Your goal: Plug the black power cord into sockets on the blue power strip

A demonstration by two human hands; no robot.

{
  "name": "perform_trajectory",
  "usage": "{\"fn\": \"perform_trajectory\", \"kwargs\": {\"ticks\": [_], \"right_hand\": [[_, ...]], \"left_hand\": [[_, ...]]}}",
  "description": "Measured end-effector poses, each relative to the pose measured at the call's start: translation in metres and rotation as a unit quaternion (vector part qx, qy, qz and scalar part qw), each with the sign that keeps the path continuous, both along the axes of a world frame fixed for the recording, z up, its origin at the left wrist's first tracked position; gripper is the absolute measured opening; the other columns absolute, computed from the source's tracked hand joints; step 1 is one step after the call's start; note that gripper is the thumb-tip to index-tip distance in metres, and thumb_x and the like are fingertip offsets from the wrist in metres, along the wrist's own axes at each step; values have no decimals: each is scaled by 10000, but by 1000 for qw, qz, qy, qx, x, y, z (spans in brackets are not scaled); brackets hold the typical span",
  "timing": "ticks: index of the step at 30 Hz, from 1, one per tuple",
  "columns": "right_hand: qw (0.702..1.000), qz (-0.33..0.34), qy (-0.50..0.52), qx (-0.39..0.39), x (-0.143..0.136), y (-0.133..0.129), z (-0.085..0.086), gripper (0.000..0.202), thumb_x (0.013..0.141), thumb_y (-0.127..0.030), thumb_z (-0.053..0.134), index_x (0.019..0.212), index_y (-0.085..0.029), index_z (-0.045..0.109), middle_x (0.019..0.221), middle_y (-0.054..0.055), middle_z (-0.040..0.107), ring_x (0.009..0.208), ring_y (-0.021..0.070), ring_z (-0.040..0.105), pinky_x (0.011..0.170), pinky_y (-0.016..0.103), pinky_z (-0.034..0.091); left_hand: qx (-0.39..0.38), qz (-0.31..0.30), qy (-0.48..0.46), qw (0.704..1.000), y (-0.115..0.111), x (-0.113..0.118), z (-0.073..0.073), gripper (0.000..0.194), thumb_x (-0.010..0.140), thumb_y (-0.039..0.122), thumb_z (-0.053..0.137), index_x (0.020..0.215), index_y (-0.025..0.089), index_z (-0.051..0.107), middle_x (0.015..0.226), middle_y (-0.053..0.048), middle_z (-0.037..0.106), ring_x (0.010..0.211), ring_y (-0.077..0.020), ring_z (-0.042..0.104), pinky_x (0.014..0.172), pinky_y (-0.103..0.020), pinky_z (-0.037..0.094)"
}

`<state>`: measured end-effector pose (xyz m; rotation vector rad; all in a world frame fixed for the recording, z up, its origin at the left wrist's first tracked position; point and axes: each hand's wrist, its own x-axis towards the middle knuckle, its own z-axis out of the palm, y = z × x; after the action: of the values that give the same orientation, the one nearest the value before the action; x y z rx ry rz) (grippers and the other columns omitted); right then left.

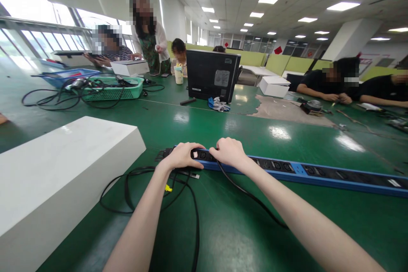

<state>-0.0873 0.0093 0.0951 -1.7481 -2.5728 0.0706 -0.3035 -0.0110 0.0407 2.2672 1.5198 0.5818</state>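
A long blue and black power strip (277, 165) runs from the middle of the green table toward the right edge of the view. My left hand (182, 155) clasps it near its left end, thumb on the near side and fingers over the far side. Just to the right, my right hand (230, 151) is closed around the end of a black power cord (248, 195) at the strip's sockets. The plug itself is hidden by my fingers, so whether it sits in a socket cannot be seen. A yellow tag (168, 188) lies among looped black cables (196, 216) below my left hand.
A large white box (63, 165) stands at left. Farther back are a green basket (127, 89) of cables, a blue tray (60, 77), a black monitor (210, 74), gloves (219, 104) and a small white box (274, 86). Several people are around the table.
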Motion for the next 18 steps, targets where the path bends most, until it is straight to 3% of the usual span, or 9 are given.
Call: {"fn": "perform_trajectory", "kwargs": {"ticks": [6, 12, 18], "right_hand": [[999, -14, 2, -34, -7, -6, 1, 533, 968, -518, 426, 1088, -114, 753, 1085, 206, 734, 1046, 297, 690, 881, 350, 490], [1000, -19, -15, -6, -14, -19, -1, 515, 971, -481, 429, 1088, -96, 751, 1091, 220, 728, 1069, 312, 686, 892, 362, 492], [999, -22, -14, -35, -17, -13, 4, 494, 942, -498, 488, 1109, -110, 745, 1117, 207, 727, 1087, 303, 683, 898, 349, 494]], "left_hand": [[-2, -13, -11, 1000, 0, 0, 0, 675, 637, 570, 817, 1245, 313, 675, 1178, 4, 739, 1032, -232, 678, 922, -282, 471], [6, -13, -7, 1000, 2, -1, -3, 699, 627, 594, 817, 1248, 305, 677, 1192, -4, 734, 1071, -240, 668, 936, -286, 469], [8, -16, -5, 1000, 4, -2, -7, 713, 625, 609, 815, 1255, 307, 674, 1186, -10, 737, 1043, -244, 678, 927, -295, 476]]}}
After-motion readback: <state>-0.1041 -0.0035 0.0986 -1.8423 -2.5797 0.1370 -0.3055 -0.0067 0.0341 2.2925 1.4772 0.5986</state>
